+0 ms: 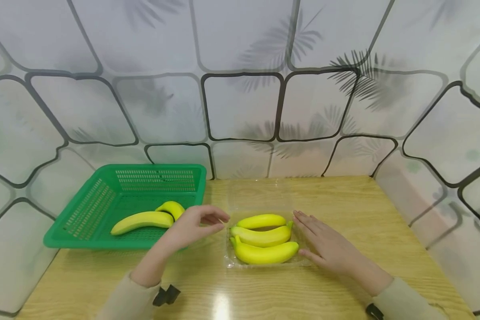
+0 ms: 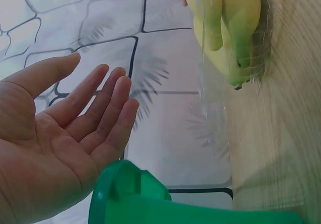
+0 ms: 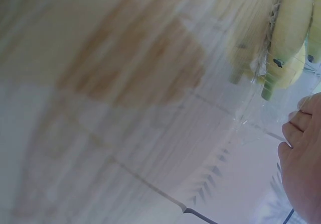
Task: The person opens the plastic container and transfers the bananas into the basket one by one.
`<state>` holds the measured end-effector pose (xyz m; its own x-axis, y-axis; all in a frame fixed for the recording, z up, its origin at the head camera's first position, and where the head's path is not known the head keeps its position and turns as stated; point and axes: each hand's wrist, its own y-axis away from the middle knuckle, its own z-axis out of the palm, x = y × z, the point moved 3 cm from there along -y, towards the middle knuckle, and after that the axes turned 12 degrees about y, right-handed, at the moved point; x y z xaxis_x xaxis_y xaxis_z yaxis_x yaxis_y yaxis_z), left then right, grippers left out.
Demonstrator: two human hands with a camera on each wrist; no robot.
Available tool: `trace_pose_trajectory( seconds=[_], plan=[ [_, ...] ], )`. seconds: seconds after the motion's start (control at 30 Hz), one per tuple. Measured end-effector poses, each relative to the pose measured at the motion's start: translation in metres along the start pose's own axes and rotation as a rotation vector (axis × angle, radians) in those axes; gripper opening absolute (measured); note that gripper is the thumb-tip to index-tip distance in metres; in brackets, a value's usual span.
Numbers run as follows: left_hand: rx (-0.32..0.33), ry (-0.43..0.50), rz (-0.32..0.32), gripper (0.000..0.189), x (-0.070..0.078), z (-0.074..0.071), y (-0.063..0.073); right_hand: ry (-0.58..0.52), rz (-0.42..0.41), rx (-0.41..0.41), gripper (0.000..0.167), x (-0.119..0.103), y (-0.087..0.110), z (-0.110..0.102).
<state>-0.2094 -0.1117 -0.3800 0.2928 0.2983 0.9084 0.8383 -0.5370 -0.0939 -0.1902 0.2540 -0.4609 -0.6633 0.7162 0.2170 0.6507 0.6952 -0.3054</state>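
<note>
Three yellow bananas (image 1: 264, 238) lie side by side in a clear plastic box (image 1: 229, 262), whose transparent lid (image 1: 260, 193) is folded back behind it. My left hand (image 1: 196, 226) hovers just left of the box, fingers relaxed and slightly bent. In the left wrist view its palm is bare, near the green basket's rim. My right hand (image 1: 328, 244) is at the box's right side, fingers straight, fingertips right at the box edge by the banana ends. The right wrist view shows those fingers beside the clear plastic and the bananas (image 3: 288, 33).
A green plastic basket (image 1: 100, 243) stands on the left of the wooden table (image 1: 344, 200), partly behind my left hand. Two more bananas (image 1: 144, 221) lie in it. A patterned wall covering (image 1: 244, 106) rises behind and on both sides of the table.
</note>
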Motion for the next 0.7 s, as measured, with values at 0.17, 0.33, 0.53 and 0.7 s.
trace_pose_trajectory(
  seconds=[0.17,0.33,0.53,0.7],
  plan=[
    [-0.021,0.01,0.004,0.022,-0.002,0.007,-0.003,-0.01,-0.002,0.0,0.076,-0.001,0.0,0.001],
    [-0.04,0.002,0.003,0.022,-0.003,0.014,-0.006,-0.017,0.006,-0.007,0.076,-0.001,0.0,0.002],
    [-0.07,0.008,0.0,0.023,-0.004,0.023,-0.01,-0.019,0.008,0.001,0.077,0.0,0.0,0.002],
    [-0.104,0.027,-0.019,0.024,-0.006,0.032,-0.012,-0.017,0.0,0.006,0.077,0.0,0.0,0.002]
  ],
)
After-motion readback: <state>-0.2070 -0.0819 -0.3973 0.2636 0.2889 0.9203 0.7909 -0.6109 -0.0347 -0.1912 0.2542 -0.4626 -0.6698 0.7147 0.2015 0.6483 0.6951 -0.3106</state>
